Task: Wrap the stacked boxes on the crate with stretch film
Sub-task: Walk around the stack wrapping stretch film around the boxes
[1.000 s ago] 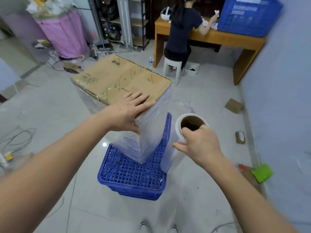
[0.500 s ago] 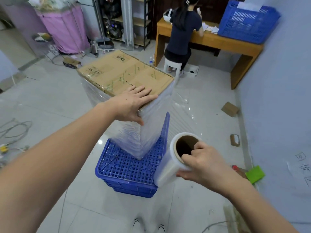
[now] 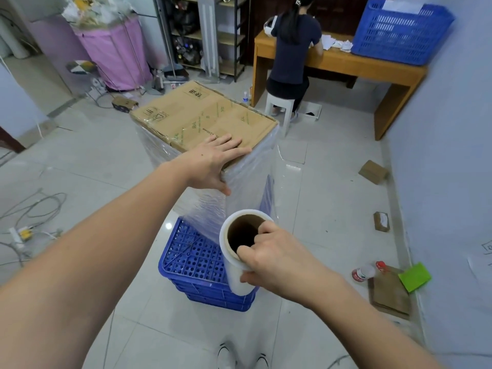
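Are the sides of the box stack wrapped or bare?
Wrapped: wrinkled clear film covers the sides of the boxes; the cardboard top is bare. The far sides are hidden.

Stacked boxes: matt brown corrugated cardboard, top seams sealed with glossy clear tape.
Stretch film: thin clear plastic, shiny and wrinkled over the stack's sides.
Film roll: milky translucent plastic wound on a dull brown cardboard core.
Crate: blue moulded plastic, perforated, slightly glossy.
Floor: pale polished tiles, reflective.
Far desk: smooth wood, light brown.
Far right basket: blue plastic lattice.
Far left bin: pink cloth.
Stool: white plastic.
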`<action>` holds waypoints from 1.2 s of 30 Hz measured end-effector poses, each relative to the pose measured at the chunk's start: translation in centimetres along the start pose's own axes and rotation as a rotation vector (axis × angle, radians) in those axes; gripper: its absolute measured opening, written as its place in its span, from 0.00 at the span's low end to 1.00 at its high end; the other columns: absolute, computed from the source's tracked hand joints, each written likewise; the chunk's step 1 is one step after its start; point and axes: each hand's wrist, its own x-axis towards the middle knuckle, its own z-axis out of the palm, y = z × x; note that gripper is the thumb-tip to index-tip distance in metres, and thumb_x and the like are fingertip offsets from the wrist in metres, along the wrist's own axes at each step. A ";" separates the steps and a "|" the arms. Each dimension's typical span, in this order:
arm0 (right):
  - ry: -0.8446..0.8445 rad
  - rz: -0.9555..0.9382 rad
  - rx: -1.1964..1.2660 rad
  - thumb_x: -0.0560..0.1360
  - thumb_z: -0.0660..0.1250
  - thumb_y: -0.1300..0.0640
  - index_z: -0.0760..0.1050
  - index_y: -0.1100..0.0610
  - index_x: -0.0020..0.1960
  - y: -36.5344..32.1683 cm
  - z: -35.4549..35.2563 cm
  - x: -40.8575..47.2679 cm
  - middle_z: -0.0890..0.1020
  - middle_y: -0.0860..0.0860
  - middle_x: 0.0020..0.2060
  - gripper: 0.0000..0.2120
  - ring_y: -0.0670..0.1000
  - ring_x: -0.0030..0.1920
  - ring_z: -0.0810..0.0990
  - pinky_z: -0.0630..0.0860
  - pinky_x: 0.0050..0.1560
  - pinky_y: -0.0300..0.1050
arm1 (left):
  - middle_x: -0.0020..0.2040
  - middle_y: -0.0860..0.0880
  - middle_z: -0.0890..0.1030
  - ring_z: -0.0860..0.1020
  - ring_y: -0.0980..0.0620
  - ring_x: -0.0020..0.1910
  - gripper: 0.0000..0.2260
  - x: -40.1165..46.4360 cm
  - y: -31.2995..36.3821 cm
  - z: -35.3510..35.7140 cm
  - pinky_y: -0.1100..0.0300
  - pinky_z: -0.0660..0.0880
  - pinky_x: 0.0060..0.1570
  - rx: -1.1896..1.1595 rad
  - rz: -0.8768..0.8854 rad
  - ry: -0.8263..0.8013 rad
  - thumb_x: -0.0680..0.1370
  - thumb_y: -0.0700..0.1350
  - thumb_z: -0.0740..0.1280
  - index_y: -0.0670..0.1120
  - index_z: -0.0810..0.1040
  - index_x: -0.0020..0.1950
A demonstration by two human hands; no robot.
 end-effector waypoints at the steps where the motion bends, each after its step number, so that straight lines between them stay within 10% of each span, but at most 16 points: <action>1: -0.016 0.026 -0.003 0.66 0.77 0.48 0.73 0.55 0.39 -0.3 -0.1 0.0 0.79 0.50 0.27 0.16 0.54 0.28 0.74 0.76 0.48 0.48 | 0.85 0.48 0.49 0.46 0.45 0.84 0.53 0.0 0.0 0.0 0.43 0.44 0.81 0.001 0.001 0.001 0.68 0.68 0.76 0.59 0.49 0.85; 6: -0.059 0.198 -0.036 0.69 0.73 0.52 0.68 0.55 0.46 -2.4 -0.3 0.0 0.79 0.49 0.30 0.15 0.54 0.31 0.74 0.73 0.53 0.49 | 0.85 0.48 0.50 0.46 0.45 0.84 0.53 -0.3 0.1 0.0 0.44 0.44 0.81 0.013 0.007 0.011 0.69 0.68 0.76 0.59 0.48 0.85; 12: -0.063 0.518 -0.056 0.75 0.54 0.27 0.69 0.56 0.46 -4.7 -1.5 2.8 0.76 0.50 0.30 0.30 0.54 0.33 0.75 0.68 0.50 0.48 | 0.85 0.47 0.50 0.47 0.43 0.84 0.53 -0.5 -0.2 0.3 0.44 0.46 0.81 0.070 0.047 0.040 0.70 0.70 0.74 0.58 0.47 0.85; 16: -0.088 0.695 0.056 0.80 0.61 0.41 0.64 0.53 0.48 -6.3 -1.9 4.6 0.79 0.50 0.41 0.16 0.53 0.37 0.70 0.62 0.39 0.47 | 0.85 0.46 0.50 0.48 0.42 0.84 0.53 -0.6 -0.7 0.7 0.43 0.46 0.81 0.121 0.082 0.055 0.71 0.72 0.71 0.58 0.45 0.85; 20: 0.008 0.890 0.007 0.65 0.75 0.54 0.61 0.52 0.42 -8.1 -0.8 6.6 0.65 0.46 0.27 0.21 0.51 0.27 0.60 0.60 0.34 0.45 | 0.85 0.45 0.50 0.48 0.41 0.84 0.53 -0.3 -1.3 0.7 0.44 0.47 0.80 0.119 0.135 0.058 0.71 0.71 0.71 0.57 0.45 0.85; 25: -0.081 1.153 -0.087 0.70 0.58 0.25 0.60 0.52 0.42 -8.0 -1.1 8.1 0.67 0.46 0.28 0.29 0.52 0.33 0.66 0.58 0.34 0.47 | 0.85 0.46 0.50 0.51 0.42 0.83 0.55 0.3 -2.6 0.2 0.44 0.53 0.80 0.161 0.216 0.044 0.69 0.76 0.69 0.58 0.42 0.85; 31: 0.084 1.123 -0.147 0.61 0.77 0.35 0.58 0.52 0.32 -6.9 0.4 8.5 0.58 0.47 0.20 0.31 0.52 0.25 0.59 0.46 0.29 0.39 | 0.84 0.44 0.56 0.57 0.38 0.81 0.46 1.4 -5.5 -0.1 0.42 0.53 0.79 0.177 0.391 0.127 0.73 0.78 0.58 0.57 0.47 0.84; 36: 0.167 0.952 -0.163 0.63 0.77 0.40 0.66 0.53 0.29 -7.5 1.7 7.5 0.69 0.51 0.19 0.24 0.52 0.27 0.59 0.59 0.29 0.42 | 0.84 0.42 0.53 0.55 0.34 0.81 0.46 2.0 -4.0 0.0 0.40 0.51 0.80 0.174 0.343 0.088 0.75 0.77 0.56 0.54 0.46 0.85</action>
